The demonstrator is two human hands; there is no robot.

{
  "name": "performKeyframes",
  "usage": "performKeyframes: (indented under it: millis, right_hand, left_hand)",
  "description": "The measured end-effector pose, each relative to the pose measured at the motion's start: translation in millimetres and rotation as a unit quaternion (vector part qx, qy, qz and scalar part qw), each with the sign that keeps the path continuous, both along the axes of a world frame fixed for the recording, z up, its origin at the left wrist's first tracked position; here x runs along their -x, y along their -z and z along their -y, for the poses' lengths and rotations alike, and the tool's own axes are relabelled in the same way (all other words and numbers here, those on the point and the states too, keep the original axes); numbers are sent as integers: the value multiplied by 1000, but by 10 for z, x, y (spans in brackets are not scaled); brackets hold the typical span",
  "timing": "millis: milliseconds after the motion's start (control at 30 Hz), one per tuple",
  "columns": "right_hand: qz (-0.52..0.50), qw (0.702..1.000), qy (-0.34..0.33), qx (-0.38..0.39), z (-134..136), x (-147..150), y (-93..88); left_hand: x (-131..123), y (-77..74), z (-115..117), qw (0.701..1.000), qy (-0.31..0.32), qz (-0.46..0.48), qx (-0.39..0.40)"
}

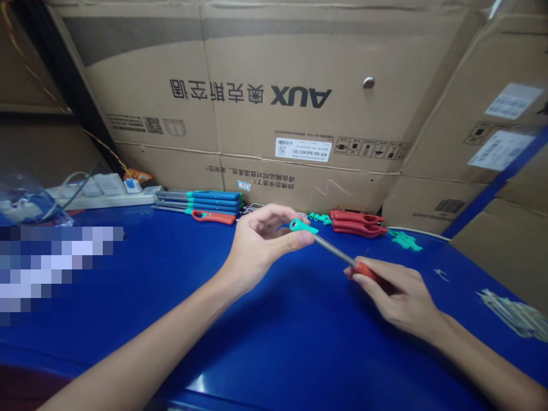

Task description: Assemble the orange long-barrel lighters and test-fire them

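My left hand (261,242) is closed on a small green plastic piece (303,227), thumb in front and fingers behind. The piece is tubular, with a round opening facing left. My right hand (400,297) is wrapped round the red-orange handle (365,270) of a tool with a slim metal shaft (336,251). The shaft slants up and left to the green piece. Whether its tip is inside or only against the piece cannot be made out. Both hands are above the blue tabletop (257,354).
Blue-handled long lighters (214,200) and an orange one (214,217) lie at the back. Red handles (357,222), green pieces (406,240) and pale strips (514,314) lie to the right. A power strip (107,198) is back left. Cardboard boxes (257,51) wall the rear.
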State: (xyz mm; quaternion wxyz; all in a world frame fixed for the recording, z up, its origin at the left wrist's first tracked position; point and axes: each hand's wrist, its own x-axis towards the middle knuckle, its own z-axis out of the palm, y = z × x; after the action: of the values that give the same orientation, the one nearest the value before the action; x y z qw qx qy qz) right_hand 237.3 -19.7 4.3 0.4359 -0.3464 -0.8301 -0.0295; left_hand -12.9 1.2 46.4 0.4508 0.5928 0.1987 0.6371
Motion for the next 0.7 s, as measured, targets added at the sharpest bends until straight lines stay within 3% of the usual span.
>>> performKeyframes:
  millis: [400, 700]
  right_hand:
    - [3, 998, -4, -64, -8, 40, 19]
    - [-11, 999, -20, -28, -3, 12, 6]
  left_hand:
    - [-13, 5, 23, 995, 45, 49, 74]
    - [-3, 4, 26, 996, 61, 40, 56]
